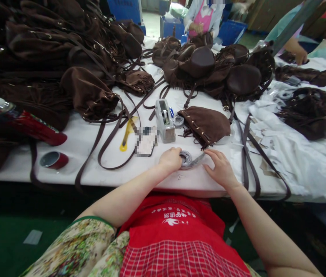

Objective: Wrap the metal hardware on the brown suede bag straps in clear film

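My left hand [171,158] is curled around a grey roll of tape [186,158] that lies on the white table [88,134] near its front edge. My right hand [220,166] rests beside it with fingers together, pinching the loose grey end of the tape [198,159] that runs off the roll. Just beyond the hands lies a brown suede drawstring bag [206,125] and a grey tape dispenser [164,121].
Heaps of brown suede bags [50,57] with long straps cover the left and far side. A yellow comb [127,132], a red cup [54,159] and white paper sheets [290,138] lie around. Other people [202,19] work at the far end.
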A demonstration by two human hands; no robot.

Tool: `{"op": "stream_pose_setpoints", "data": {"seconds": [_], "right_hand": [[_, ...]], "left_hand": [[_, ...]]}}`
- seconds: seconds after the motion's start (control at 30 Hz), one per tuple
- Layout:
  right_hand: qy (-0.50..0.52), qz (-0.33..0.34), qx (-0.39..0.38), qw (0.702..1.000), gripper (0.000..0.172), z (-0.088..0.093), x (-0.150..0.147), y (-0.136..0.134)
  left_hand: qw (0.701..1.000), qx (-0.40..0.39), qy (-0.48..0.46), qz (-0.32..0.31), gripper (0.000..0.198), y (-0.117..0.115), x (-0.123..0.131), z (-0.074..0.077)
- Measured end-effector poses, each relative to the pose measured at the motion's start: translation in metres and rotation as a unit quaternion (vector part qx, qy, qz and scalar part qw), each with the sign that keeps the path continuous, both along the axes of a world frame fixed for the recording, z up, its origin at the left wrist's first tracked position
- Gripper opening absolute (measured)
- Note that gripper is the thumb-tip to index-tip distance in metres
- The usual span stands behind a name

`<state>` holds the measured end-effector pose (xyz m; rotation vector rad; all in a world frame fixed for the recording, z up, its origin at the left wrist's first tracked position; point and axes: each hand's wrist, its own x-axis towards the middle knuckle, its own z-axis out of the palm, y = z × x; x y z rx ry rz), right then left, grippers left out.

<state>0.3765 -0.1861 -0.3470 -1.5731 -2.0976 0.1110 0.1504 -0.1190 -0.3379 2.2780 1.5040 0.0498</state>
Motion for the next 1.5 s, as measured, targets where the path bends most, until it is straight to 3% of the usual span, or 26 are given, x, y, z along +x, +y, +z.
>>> {"op": "stream_pose_setpoints", "data": {"seconds": [0.07, 0.13, 0.23, 0.33, 0.43, 0.53, 0.6, 0.67, 0.8, 0.87, 0.97, 1.07, 1.23, 1.33, 1.5], "right_hand": [[0.048, -0.066, -0.01, 0.997, 0.04, -0.002, -0.004, -0.005], [0.14, -0.163, -0.061, 0.975, 0.036, -0.007, -0.008, -0.008], [0.318, -0.241, -0.207, 0.893, 0.039, -0.011, -0.015, -0.008], [0.443, -0.229, -0.3, 0.813, 0.036, -0.009, -0.026, -0.004], [0.539, -0.192, -0.327, 0.752, 0.027, -0.002, -0.037, -0.001], [0.657, -0.152, -0.33, 0.661, 0.027, 0.001, -0.043, 0.0], [0.712, -0.138, -0.325, 0.606, 0.028, 0.001, -0.045, 0.0], [0.742, -0.139, -0.319, 0.574, 0.026, -0.001, -0.046, 0.001], [0.756, -0.143, -0.308, 0.56, 0.024, -0.003, -0.05, 0.003], [0.747, -0.149, -0.295, 0.577, 0.024, -0.003, -0.053, 0.004], [0.737, -0.117, -0.282, 0.603, 0.025, 0.0, -0.056, 0.003], [0.736, -0.035, -0.324, 0.593, 0.029, 0.002, -0.062, 0.001], [0.765, -0.023, -0.316, 0.561, 0.025, 0.0, -0.081, 0.003], [0.771, -0.014, -0.314, 0.555, 0.031, 0.001, -0.094, 0.008], [0.771, -0.066, -0.278, 0.569, 0.029, 0.001, -0.112, 0.012]], "left_hand": [[1.0, 0.0, 0.001, 0.003, 0.031, 0.0, 0.0, 0.0], [1.0, 0.008, 0.004, 0.01, 0.031, 0.0, 0.0, 0.0], [0.999, 0.019, 0.003, 0.026, 0.032, 0.001, 0.001, -0.001], [0.999, -0.001, -0.016, 0.039, 0.03, 0.003, 0.003, -0.001], [0.992, -0.07, -0.086, 0.062, 0.024, 0.003, 0.003, 0.0], [0.972, -0.158, -0.154, 0.083, 0.017, -0.003, 0.002, 0.001], [0.941, -0.252, -0.2, 0.101, 0.015, -0.009, 0.001, 0.002], [0.876, -0.381, -0.27, 0.125, 0.013, -0.015, 0.0, 0.002], [0.697, -0.583, -0.382, 0.168, 0.002, -0.023, 0.002, -0.002], [0.646, -0.63, -0.389, 0.186, 0.006, -0.025, 0.003, -0.004], [0.592, -0.667, -0.4, 0.21, 0.009, -0.027, 0.002, -0.004], [0.512, -0.711, -0.423, 0.231, 0.011, -0.027, -0.002, 0.0], [0.409, -0.746, -0.452, 0.269, 0.015, -0.023, -0.013, 0.012], [0.354, -0.744, -0.487, 0.289, 0.02, -0.022, -0.018, 0.019], [0.341, -0.722, -0.517, 0.309, 0.023, -0.025, -0.018, 0.025]]}}
